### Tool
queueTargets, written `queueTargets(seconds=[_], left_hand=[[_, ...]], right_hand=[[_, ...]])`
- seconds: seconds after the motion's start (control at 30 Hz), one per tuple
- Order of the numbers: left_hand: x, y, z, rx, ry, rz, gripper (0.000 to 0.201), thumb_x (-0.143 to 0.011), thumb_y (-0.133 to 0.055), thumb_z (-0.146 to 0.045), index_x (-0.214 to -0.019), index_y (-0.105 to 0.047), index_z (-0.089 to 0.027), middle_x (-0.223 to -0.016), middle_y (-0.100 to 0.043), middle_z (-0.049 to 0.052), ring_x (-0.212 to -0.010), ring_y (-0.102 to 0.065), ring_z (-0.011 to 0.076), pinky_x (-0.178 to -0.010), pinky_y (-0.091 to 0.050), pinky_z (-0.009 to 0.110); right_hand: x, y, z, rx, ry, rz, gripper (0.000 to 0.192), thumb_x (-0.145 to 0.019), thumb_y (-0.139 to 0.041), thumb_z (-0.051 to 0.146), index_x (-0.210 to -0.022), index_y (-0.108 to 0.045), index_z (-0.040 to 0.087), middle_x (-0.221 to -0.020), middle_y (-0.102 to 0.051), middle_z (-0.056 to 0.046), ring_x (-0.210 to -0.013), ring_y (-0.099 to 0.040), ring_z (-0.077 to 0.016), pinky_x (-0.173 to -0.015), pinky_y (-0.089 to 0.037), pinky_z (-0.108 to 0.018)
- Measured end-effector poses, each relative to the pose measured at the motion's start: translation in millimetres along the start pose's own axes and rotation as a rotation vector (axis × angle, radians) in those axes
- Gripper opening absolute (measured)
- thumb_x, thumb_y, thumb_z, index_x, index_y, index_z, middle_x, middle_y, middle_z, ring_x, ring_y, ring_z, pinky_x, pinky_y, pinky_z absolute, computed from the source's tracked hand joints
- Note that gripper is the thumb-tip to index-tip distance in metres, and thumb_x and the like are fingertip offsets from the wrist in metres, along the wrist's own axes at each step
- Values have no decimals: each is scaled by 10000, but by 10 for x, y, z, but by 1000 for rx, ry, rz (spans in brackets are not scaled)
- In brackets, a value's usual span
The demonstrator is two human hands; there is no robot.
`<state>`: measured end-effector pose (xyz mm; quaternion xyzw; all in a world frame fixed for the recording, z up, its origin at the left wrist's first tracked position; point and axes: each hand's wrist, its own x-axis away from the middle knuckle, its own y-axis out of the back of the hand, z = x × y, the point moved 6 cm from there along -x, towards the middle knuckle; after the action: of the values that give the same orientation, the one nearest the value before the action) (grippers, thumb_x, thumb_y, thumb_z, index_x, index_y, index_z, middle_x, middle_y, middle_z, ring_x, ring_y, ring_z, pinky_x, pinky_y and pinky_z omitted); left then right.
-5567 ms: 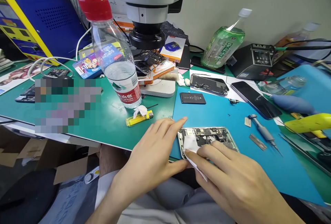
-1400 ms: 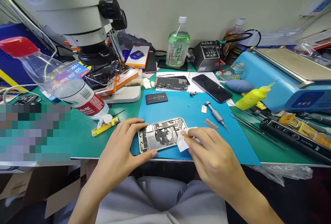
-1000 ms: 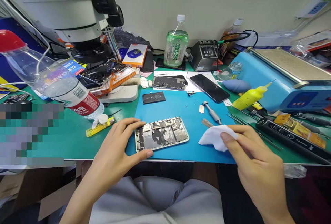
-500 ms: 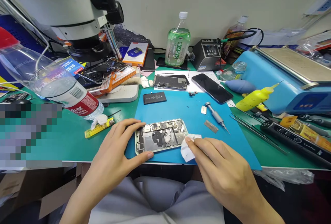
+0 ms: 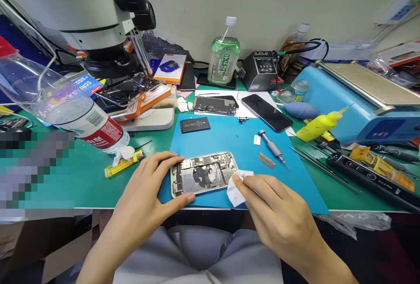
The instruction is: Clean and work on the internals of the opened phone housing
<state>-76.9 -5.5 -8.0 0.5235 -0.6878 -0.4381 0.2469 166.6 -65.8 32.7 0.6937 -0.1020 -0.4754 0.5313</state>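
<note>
An opened phone (image 5: pixel 203 177), its inner parts showing, lies on the blue mat (image 5: pixel 223 135). My left hand (image 5: pixel 154 185) grips its left end, with the fingers at the far edge and the thumb along the near edge. Pinched in my right hand (image 5: pixel 275 201) is a white wipe (image 5: pixel 236 193), pressed to the phone's right end. What the wipe covers there is hidden. Beyond the phone lie a black battery (image 5: pixel 195 124), a grey screwdriver (image 5: pixel 273 147), a thin metal piece (image 5: pixel 266 160) and a small phone part (image 5: pixel 243 119).
At the back left a microscope (image 5: pixel 85 17) overhangs. A large water bottle (image 5: pixel 98 122) and a yellow lighter (image 5: pixel 123 165) are left of the mat. On the right are tweezers (image 5: pixel 323 170), a black pen-shaped tool (image 5: pixel 367 179), a yellow squeeze bottle (image 5: pixel 318 127) and a blue machine (image 5: pixel 348 100).
The whole view has shifted slightly. My right hand, with the wipe, stays at the phone's right end, and my left hand keeps its grip.
</note>
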Motion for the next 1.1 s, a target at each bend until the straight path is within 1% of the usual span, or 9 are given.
queueTargets(seconds=[0.17, 0.37, 0.53, 0.67, 0.77, 0.83, 0.97, 1.1], left_hand=[[-8, 12, -20, 12, -6, -4, 578, -956, -727, -559, -1464, -517, -381, -1525, -529, 34, -1390, -526, 327, -1152, -451, 498], [4, 28, -31, 16, 5, 1, 575, -962, -726, -546, -1473, -517, -385, -1526, -532, 42, -1395, -526, 331, -1139, -464, 493], [10, 43, -38, 16, 0, -13, 570, -948, -747, -529, -1458, -541, -381, -1511, -547, 38, -1386, -539, 336, -1127, -482, 486], [7, 42, -39, 18, 7, -4, 572, -959, -734, -532, -1469, -528, -377, -1523, -537, 43, -1389, -532, 337, -1132, -475, 497], [-1, 34, -42, 15, -2, -2, 569, -959, -733, -535, -1464, -524, -376, -1521, -537, 41, -1393, -529, 333, -1134, -469, 496], [-5, 29, -40, 13, -3, -4, 572, -961, -731, -535, -1468, -516, -380, -1523, -534, 40, -1395, -526, 330, -1131, -469, 494], [1, 23, -39, 13, -2, -4, 578, -962, -733, -533, -1472, -507, -386, -1527, -529, 41, -1393, -523, 328, -1131, -464, 498], [11, 26, -40, 17, -14, -1, 571, -962, -735, -534, -1466, -511, -385, -1522, -531, 39, -1398, -519, 324, -1142, -454, 494]], right_hand=[[-15, -33, 27, -51, -4, -21, 313, -999, -536, -26, -1264, -687, 44, -1066, -760, -123, -1000, -663, -236, -833, -568, -368], [-68, -8, 11, 5, 24, -7, 303, -991, -547, -15, -1233, -711, 63, -996, -757, -106, -914, -659, -232, -796, -559, -387], [-62, -28, 22, -47, 47, 23, 311, -999, -537, -10, -1268, -691, 29, -1021, -753, -118, -923, -647, -235, -779, -552, -388], [-83, -31, 1, 6, 55, 15, 307, -994, -540, -26, -1251, -696, 34, -1001, -745, -114, -917, -631, -232, -785, -545, -386], [-136, -42, -10, 48, 34, 11, 268, -1004, -541, -7, -1215, -703, 25, -950, -733, -113, -886, -623, -235, -753, -544, -389], [-165, -51, 0, 54, 23, 17, 267, -1010, -543, 7, -1227, -699, 20, -940, -726, -111, -879, -620, -236, -745, -543, -392], [-183, -60, 28, 43, 20, 40, 284, -1018, -520, 10, -1241, -696, 23, -932, -712, -109, -867, -611, -234, -746, -538, -398], [-189, -71, 25, 36, -3, 37, 282, -1005, -547, 8, -1244, -696, 20, -944, -708, -114, -881, -605, -242, -740, -528, -398]])
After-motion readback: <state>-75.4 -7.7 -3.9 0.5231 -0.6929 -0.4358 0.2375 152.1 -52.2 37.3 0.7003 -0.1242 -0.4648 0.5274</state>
